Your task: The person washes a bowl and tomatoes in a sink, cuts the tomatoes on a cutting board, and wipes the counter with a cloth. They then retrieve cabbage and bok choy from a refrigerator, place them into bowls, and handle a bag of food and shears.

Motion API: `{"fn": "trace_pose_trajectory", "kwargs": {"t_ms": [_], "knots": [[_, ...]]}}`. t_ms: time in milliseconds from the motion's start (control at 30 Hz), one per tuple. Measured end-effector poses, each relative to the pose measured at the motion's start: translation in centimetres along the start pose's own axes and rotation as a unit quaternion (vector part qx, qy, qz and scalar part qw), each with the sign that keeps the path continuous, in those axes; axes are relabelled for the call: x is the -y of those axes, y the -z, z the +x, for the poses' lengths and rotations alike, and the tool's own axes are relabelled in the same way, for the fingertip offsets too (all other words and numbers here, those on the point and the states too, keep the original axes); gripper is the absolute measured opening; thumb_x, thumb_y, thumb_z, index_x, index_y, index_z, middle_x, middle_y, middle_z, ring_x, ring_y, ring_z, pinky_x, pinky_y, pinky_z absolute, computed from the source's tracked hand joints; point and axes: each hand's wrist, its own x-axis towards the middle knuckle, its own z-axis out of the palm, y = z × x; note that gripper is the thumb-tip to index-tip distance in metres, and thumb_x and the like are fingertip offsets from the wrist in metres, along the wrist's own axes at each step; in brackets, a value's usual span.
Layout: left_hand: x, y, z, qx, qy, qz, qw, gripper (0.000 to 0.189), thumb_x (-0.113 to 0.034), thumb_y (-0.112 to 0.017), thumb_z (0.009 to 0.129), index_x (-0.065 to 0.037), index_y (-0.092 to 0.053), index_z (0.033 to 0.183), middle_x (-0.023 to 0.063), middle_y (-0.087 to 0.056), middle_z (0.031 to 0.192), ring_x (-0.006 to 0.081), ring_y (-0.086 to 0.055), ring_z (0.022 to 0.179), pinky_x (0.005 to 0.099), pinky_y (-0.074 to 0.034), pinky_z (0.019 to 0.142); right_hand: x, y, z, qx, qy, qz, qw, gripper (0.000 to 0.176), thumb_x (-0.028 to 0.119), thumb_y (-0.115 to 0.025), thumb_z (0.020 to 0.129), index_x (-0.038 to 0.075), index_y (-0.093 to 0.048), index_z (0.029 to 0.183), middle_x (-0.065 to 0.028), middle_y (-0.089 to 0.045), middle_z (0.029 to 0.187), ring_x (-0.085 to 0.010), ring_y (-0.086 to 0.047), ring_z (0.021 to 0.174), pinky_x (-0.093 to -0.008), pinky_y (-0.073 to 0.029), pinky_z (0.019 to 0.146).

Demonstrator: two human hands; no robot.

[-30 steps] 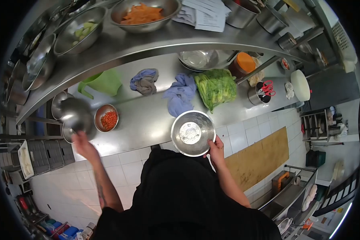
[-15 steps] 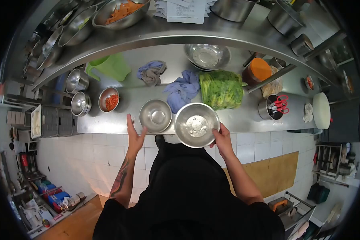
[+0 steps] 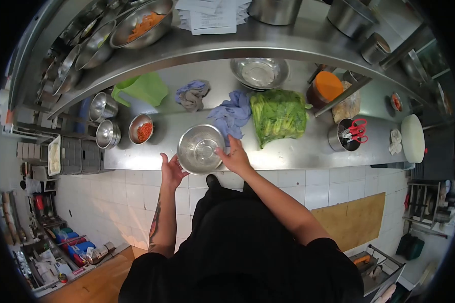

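A shiny steel bowl (image 3: 199, 137) is at the counter's front edge, in front of me, with a ring mark in its base. My right hand (image 3: 235, 157) grips its right rim, thumb over the inside and fingers outside. My left hand (image 3: 173, 171) is at the lower left rim, thumb and fingers spread, fingertips close to or touching the outside. Any second bowl underneath is hidden. Just behind the right hand lies a crumpled blue cloth (image 3: 232, 112). A steel bowl of chopped red pieces (image 3: 144, 133) stands to the left.
Bagged leafy greens (image 3: 279, 117) lie right of the cloth. A steel pot with red-handled scissors (image 3: 341, 139) stands farther right. Small steel bowls (image 3: 106, 134) and a green jug (image 3: 144, 90) are on the left. A loaded steel shelf (image 3: 212, 54) overhangs the back.
My right hand has carried its bowl leftward over the spot where another steel bowl stood; only one bowl shows there now. My left hand has come in beside the rim.
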Motion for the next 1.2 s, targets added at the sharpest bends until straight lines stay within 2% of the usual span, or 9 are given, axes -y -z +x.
{"fn": "trace_pose_trajectory", "kwargs": {"t_ms": [67, 133, 167, 267, 433, 567, 667, 767, 1200], "knots": [[0.0, -1.2, 0.1, 0.015, 0.011, 0.026, 0.999, 0.07, -0.063, -0.041, 0.103, -0.004, -0.053, 0.139, 0.0092, -0.067, 0.124, 0.0225, -0.066, 0.113, 0.0422, -0.056, 0.091, -0.1, -1.7, -0.4, 0.083, -0.092, 0.02, 0.992, 0.073, 0.036, -0.068, 0.092, 0.009, -0.038, 0.153, -0.0279, -0.061, 0.128, -0.04, -0.071, 0.093, -0.0424, -0.06, 0.073], [1.1, -1.8, 0.8, -0.086, -0.07, 0.306, 0.945, 0.063, -0.057, -0.049, 0.103, -0.003, -0.054, 0.136, 0.0095, -0.068, 0.12, 0.0209, -0.068, 0.107, 0.0391, -0.06, 0.081, 2.9, 1.1, 2.1, 0.287, -0.435, 0.31, 0.795, 0.07, 0.031, -0.067, 0.093, 0.009, -0.038, 0.152, -0.0287, -0.064, 0.121, -0.041, -0.071, 0.093, -0.0457, -0.06, 0.074], [1.4, -2.4, 0.6, -0.074, -0.105, 0.331, 0.935, 0.056, -0.051, -0.054, 0.103, -0.003, -0.055, 0.133, 0.0105, -0.068, 0.118, 0.021, -0.07, 0.102, 0.0357, -0.062, 0.073, 1.0, -0.7, 0.7, 0.251, -0.37, 0.3, 0.843, 0.064, 0.025, -0.065, 0.092, 0.008, -0.04, 0.149, -0.026, -0.068, 0.107, -0.0364, -0.073, 0.081, -0.0436, -0.06, 0.055], [2.3, -5.2, -1.4, 0.0, -0.065, 0.32, 0.945, 0.055, -0.05, -0.052, 0.104, -0.004, -0.054, 0.135, 0.0125, -0.067, 0.119, 0.0208, -0.071, 0.098, 0.0331, -0.064, 0.068, 2.6, 7.9, 0.6, 0.186, -0.418, 0.295, 0.839, 0.059, 0.015, -0.062, 0.093, 0.009, -0.039, 0.147, -0.0226, -0.068, 0.094, -0.0303, -0.072, 0.069, -0.0386, -0.057, 0.042], [4.8, -14.9, 1.4, 0.29, -0.035, 0.385, 0.875, 0.072, -0.056, -0.045, 0.105, -0.006, -0.038, 0.155, 0.0123, -0.046, 0.154, 0.0273, -0.046, 0.14, 0.0458, -0.048, 0.103, -3.0, 21.9, -5.2, -0.046, -0.441, 0.347, 0.827, 0.054, 0.002, -0.059, 0.091, 0.008, -0.037, 0.139, -0.0168, -0.063, 0.106, -0.0238, -0.069, 0.065, -0.0324, -0.058, 0.04], [7.1, -26.0, 8.2, 0.072, 0.036, 0.357, 0.931, 0.076, -0.054, -0.063, 0.097, -0.004, -0.043, 0.151, 0.0172, -0.05, 0.148, 0.0273, -0.049, 0.138, 0.0448, -0.052, 0.101, -6.2, 26.7, -6.6, -0.214, -0.49, 0.3, 0.79, 0.049, 0.001, -0.059, 0.09, 0.004, -0.036, 0.133, -0.0192, -0.061, 0.112, -0.0254, -0.069, 0.07, -0.0306, -0.057, 0.04], [12.7, -26.4, 16.2, 0.184, -0.007, 0.231, 0.955, 0.066, -0.038, -0.077, 0.091, -0.004, -0.051, 0.141, 0.0145, -0.064, 0.132, 0.0256, -0.065, 0.118, 0.0406, -0.059, 0.09, -8.9, 26.0, -8.2, -0.28, -0.538, 0.284, 0.743, 0.048, 0.003, -0.059, 0.09, 0.002, -0.035, 0.131, -0.0219, -0.059, 0.114, -0.0269, -0.07, 0.072, -0.0326, -0.061, 0.045], [12.0, -27.5, 15.1, 0.138, 0.08, 0.179, 0.971, 0.053, -0.024, -0.079, 0.089, -0.004, -0.056, 0.133, 0.0099, -0.07, 0.118, 0.0224, -0.072, 0.099, 0.0366, -0.062, 0.081, -8.7, 25.6, -8.8, -0.278, -0.555, 0.321, 0.715, 0.047, 0.004, -0.059, 0.089, 0.0, -0.036, 0.13, -0.0216, -0.059, 0.111, -0.0281, -0.07, 0.073, -0.0366, -0.064, 0.051], [12.6, -24.7, 11.7, 0.157, -0.043, 0.116, 0.98, 0.045, -0.005, -0.069, 0.088, -0.001, -0.05, 0.128, 0.0133, -0.065, 0.119, 0.0253, -0.07, 0.1, 0.0403, -0.063, 0.077, -10.1, 24.9, -6.5, -0.335, -0.543, 0.384, 0.667, 0.046, 0.007, -0.06, 0.087, -0.001, -0.038, 0.127, -0.0217, -0.06, 0.105, -0.0346, -0.07, 0.068, -0.0401, -0.063, 0.056]]}}
